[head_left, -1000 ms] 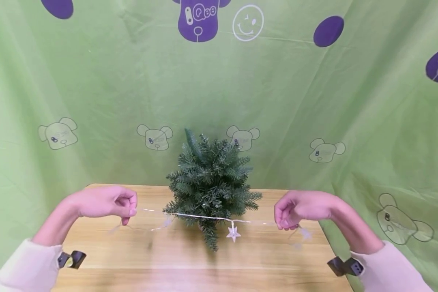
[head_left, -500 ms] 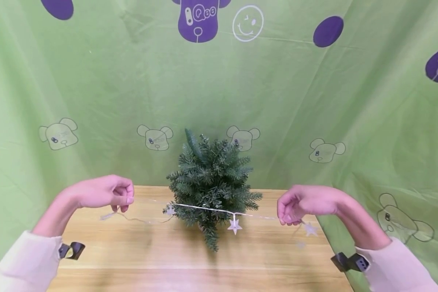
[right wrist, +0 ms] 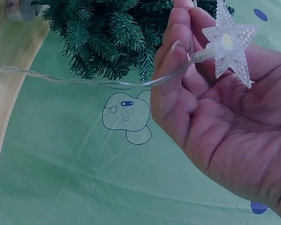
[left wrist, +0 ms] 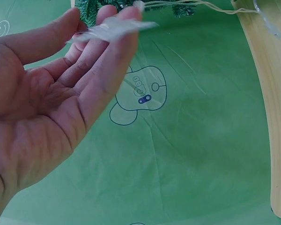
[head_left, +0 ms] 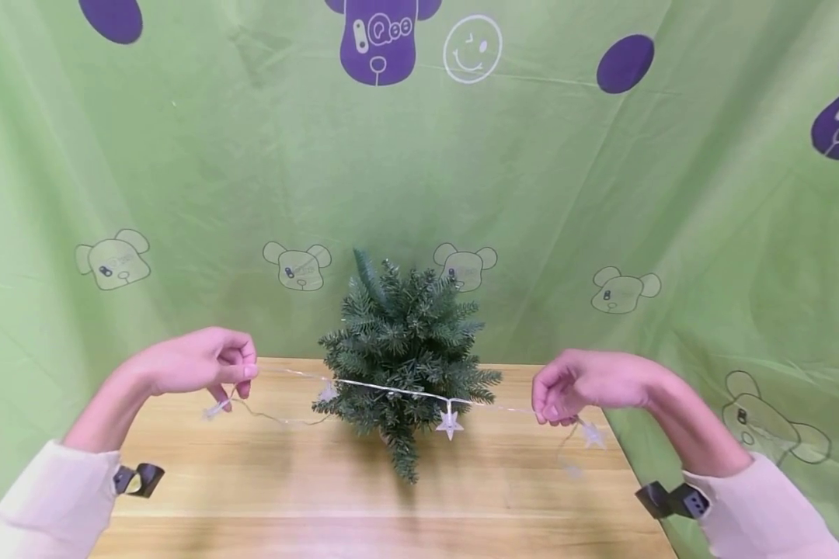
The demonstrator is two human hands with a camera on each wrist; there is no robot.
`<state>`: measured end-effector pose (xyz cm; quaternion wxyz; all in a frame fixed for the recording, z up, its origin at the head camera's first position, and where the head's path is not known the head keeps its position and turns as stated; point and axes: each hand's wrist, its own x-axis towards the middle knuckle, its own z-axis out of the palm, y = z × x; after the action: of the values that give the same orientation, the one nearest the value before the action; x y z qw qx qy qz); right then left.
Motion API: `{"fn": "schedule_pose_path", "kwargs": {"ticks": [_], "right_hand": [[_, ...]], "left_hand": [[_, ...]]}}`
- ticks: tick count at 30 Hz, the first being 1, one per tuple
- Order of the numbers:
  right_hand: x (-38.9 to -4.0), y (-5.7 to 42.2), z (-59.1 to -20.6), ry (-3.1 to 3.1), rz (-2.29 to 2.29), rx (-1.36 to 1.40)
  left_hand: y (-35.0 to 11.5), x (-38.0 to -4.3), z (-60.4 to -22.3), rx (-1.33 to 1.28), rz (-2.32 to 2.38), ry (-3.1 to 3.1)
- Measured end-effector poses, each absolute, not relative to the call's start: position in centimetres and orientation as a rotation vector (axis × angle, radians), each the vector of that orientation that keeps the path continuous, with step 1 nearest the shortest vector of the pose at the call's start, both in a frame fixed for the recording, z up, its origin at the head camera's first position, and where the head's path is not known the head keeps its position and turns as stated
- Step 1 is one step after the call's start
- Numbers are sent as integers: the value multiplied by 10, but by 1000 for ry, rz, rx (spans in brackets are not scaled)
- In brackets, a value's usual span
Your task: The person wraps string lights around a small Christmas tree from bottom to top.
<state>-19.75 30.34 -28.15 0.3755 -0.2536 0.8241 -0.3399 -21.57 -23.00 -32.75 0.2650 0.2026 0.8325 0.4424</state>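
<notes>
Hands, two, bare, held well apart: left hand [head_left: 199, 361], raised over the table's far left corner, thumb and fingers pinching a clear, thin-wired string of star lights [head_left: 391, 390]; right hand [head_left: 594, 380], raised near the far right corner, fingers curled on the same string. String of star lights: stretched between the hands, slanting slightly down to the right, across the near side of the tree; whether it touches the branches cannot be told. Pendants: one clear plastic six-pointed star [head_left: 450, 421] hanging right of the tree's middle; others beside each hand, that at the right with a pale yellow centre; a slack strand sagging below the left hand. Sleeves [head_left: 49, 497], white, with a small black device [head_left: 138, 480] at each cuff. Tree [head_left: 405, 341], small, dark green, artificial-looking, bushy, standing at the middle of the far edge. Table [head_left: 322, 497], pale wood-grained top. Backdrop [head_left: 217, 140], green cloth, printed with outlined bear heads and purple figures, beyond the far edge.
</notes>
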Motion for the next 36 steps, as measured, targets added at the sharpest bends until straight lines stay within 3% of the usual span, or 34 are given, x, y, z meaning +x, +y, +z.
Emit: {"fn": "schedule_pose_path", "kwargs": {"ticks": [13,25,36], "right_hand": [[-197,301,-272,2157,-846,-589],[-199,291,-265,2208,-829,-554],[-195,286,-270,2223,-821,-546]], "left_hand": [[-229,-216,-315,664,1144,2450],[-226,-220,-307,509,1467,2442],[-226,-222,-334,483,1369,2402]]}}
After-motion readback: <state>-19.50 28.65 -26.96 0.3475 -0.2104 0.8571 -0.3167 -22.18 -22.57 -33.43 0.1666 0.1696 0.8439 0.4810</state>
